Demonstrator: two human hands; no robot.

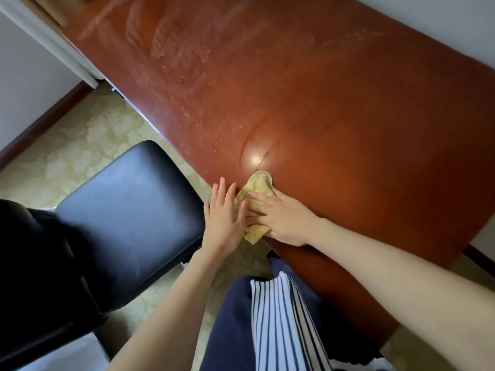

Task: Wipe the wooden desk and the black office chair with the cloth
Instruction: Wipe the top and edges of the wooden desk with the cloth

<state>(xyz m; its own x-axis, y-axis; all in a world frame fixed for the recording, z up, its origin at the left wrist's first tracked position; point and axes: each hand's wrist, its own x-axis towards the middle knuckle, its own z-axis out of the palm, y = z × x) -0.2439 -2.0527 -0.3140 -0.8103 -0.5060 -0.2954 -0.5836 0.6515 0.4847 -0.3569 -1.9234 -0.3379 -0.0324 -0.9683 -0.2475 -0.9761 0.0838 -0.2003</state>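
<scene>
Cloth (258, 183): yellow, bunched, lying on the desk (334, 103) at its near edge, with one corner hanging past the edge.

Right hand (281, 220): palm down on top of the cloth. Fingers (261, 199) nearly straight and slightly spread, pressing the cloth onto the wood, with no visible curl around it.

Left hand (223, 223): just beside the right hand, at the desk edge. Fingers (222, 188) straight and close together, holding nothing, touching the left border of the cloth.

Desk surface: reddish-brown and glossy. Darker patch with a bright reflection just beyond the cloth. Pale dusty streaks across the far half.

Chair (128, 210): black, padded seat to the left of the left hand, near the desk edge.

Floor (93, 137): pale, patterned, visible between chair and desk.

Clothing (278, 330): dark blue with a white striped panel, bottom centre, between the forearms.
</scene>
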